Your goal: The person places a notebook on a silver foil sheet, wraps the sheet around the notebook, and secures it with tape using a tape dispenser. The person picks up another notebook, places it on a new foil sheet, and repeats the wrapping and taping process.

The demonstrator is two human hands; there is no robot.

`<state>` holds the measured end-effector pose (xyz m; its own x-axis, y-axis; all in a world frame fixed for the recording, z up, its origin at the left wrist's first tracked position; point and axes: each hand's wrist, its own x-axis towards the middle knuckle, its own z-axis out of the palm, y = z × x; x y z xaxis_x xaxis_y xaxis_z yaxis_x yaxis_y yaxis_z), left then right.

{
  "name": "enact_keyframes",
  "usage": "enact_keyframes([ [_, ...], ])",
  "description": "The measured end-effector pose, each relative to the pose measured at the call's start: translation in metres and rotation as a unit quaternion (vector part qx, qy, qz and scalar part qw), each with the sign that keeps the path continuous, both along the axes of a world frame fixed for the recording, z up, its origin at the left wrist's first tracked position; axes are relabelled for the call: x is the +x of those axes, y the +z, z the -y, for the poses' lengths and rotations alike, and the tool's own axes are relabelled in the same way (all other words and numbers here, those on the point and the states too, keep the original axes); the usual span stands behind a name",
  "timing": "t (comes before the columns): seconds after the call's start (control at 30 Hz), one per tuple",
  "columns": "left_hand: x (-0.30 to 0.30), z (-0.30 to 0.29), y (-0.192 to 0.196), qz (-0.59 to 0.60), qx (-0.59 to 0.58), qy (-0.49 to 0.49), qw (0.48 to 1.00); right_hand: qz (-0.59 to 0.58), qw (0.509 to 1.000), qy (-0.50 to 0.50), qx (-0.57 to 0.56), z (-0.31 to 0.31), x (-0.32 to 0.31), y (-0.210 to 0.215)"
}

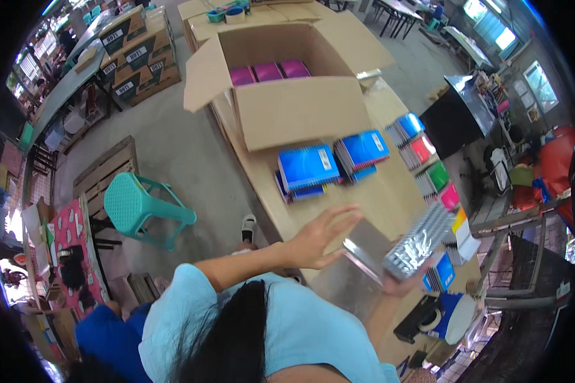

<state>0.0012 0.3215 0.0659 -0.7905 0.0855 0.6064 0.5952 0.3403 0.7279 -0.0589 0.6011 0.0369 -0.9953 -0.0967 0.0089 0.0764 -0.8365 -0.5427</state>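
Two hands over near end of tabletop point(390, 198). Left hand point(319, 239) spread flat, fingers splayed, palm down, hovering above clear plastic sheet point(364, 246), holding nothing. Right hand point(406, 287) under shiny wrapped pack point(418, 242), mostly hidden; grip cannot be told. Pack tilted, near tabletop's right edge. Blue spiral notebooks point(310, 169) stacked mid-tabletop, second blue stack point(364, 153) just beside. Coloured notebooks point(428, 169) fanned along right edge. Open cardboard box point(294, 108) at far end, purple items point(268, 71) inside. Tape dispenser point(441, 316) at near corner.

A shiny plastic-wrapped notebook bundle point(418, 242) tilts above the table, held from below.
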Motion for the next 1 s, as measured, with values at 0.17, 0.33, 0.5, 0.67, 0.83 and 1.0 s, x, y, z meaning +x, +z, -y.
enact_keyframes([
  [0.17,-0.027,0.129,-0.018,-0.014,0.023,0.061,0.998,-0.322,0.835,-0.200,0.399,0.157,-0.108,0.151],
  [0.33,-0.025,0.229,-0.048,0.333,0.061,-0.172,0.925,-0.475,0.463,-0.075,0.745,0.377,-0.243,0.218],
  [0.5,-0.022,0.296,-0.077,0.443,0.072,-0.169,0.878,-0.262,0.303,0.309,0.863,0.462,-0.368,0.147],
  [0.67,-0.023,0.339,-0.085,0.447,0.119,-0.122,0.878,-0.414,-0.019,0.277,0.867,0.457,-0.394,0.013],
  [0.83,-0.037,0.337,-0.088,0.465,0.053,-0.121,0.876,-0.452,-0.072,0.388,0.800,0.490,-0.417,0.007],
  [1.0,-0.049,0.312,-0.087,0.444,0.024,-0.138,0.885,-0.497,0.335,0.144,0.787,0.473,-0.373,0.107],
])
